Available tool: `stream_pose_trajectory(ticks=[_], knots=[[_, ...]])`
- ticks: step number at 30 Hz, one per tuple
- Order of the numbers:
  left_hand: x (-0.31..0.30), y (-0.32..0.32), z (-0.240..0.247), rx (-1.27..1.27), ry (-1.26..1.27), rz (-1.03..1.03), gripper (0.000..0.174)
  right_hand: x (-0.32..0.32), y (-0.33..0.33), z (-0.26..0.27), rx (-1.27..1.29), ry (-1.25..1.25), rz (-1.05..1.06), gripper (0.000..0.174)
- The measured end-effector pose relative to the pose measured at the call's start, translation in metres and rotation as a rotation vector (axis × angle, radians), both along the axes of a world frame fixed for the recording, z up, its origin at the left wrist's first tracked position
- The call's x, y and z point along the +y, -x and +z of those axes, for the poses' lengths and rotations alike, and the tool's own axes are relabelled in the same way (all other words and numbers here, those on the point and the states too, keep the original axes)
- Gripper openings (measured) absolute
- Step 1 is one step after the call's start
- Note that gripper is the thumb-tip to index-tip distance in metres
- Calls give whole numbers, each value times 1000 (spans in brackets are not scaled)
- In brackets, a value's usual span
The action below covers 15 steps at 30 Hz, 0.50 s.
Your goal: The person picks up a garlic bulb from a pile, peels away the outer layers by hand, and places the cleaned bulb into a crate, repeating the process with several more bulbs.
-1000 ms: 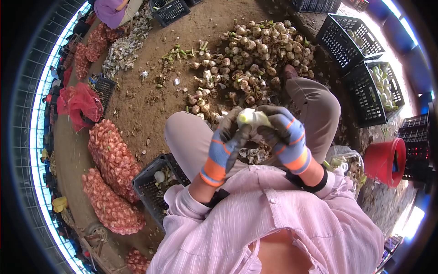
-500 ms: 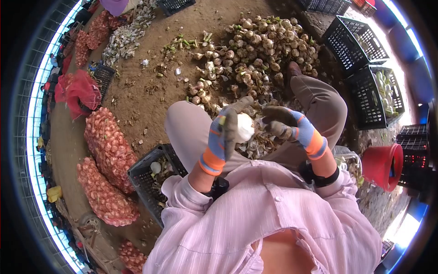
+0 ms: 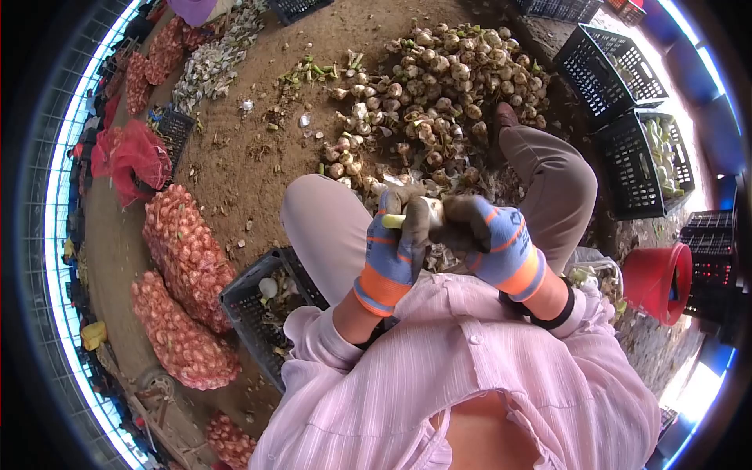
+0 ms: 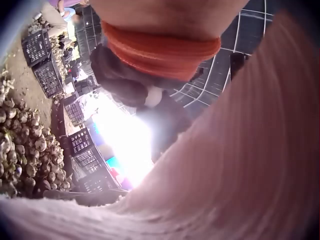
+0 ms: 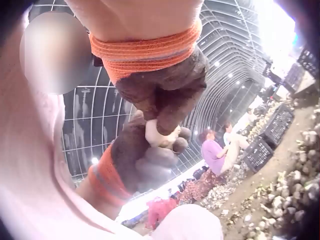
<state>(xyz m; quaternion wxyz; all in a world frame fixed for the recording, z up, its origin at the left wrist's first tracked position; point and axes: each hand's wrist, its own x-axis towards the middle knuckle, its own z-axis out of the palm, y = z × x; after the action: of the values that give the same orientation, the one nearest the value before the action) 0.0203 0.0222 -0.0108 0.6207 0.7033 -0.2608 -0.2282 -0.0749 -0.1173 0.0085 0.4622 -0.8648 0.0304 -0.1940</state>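
In front of the lap, the left hand (image 3: pixel 395 247) grips a garlic bulb (image 3: pixel 433 208), its pale green stem (image 3: pixel 392 221) sticking out to the left between thumb and fingers. From the other side the right hand (image 3: pixel 503 237) has its fingers curled against the bulb. Both hands wear blue and orange gloves with dirty dark palms. In the right wrist view the white bulb (image 5: pixel 154 134) shows between the right fingertips, the left hand (image 5: pixel 131 152) beneath. The left wrist view is mostly sleeve and glare, with the dark-gloved left hand (image 4: pixel 122 82) near the top.
A heap of garlic bulbs (image 3: pixel 462 70) lies beyond the knees. Black crates (image 3: pixel 611 74) stand at right, near a red bucket (image 3: pixel 658 283). A black crate (image 3: pixel 254 301) sits by the left thigh, beside filled red net sacks (image 3: pixel 188 251). Another person (image 5: pixel 214 157) sits farther off.
The hands were together on the bulb, then parted with the bulb left in the left hand. Now the right hand is back against it, and the bulb has turned, stem leftward.
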Motion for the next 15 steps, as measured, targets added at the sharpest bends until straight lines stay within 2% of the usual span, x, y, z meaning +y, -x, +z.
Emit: stream_pose_trajectory(ticks=[3,4,5,7,9,10,11,13,14,15], knots=[[1,1,-1,-29,126,-37,41,-9,-6,-10,139,-728,-16,11],[4,-2,18,459,76,-60,44,-20,-10,-12,123,-832,-65,5],[5,-2,26,438,90,-92,46,-29,-10,-7,267,-1025,-142,9],[7,-1,33,397,120,-147,49,-32,-4,-4,247,-1218,-5,19],[5,-5,21,300,132,-155,53,-26,-2,6,280,-1295,100,27],[4,-6,18,428,221,-164,52,-24,-3,10,294,-1331,154,31],[3,-7,14,557,308,-173,51,-22,-5,-18,123,-1218,253,36],[1,-8,-8,387,332,-141,54,-2,-5,-2,75,-988,190,35],[-1,-6,-10,276,335,-113,57,-1,-4,1,143,-983,133,30],[-2,-6,-11,164,337,-85,59,-6,-6,6,267,-1181,85,21]])
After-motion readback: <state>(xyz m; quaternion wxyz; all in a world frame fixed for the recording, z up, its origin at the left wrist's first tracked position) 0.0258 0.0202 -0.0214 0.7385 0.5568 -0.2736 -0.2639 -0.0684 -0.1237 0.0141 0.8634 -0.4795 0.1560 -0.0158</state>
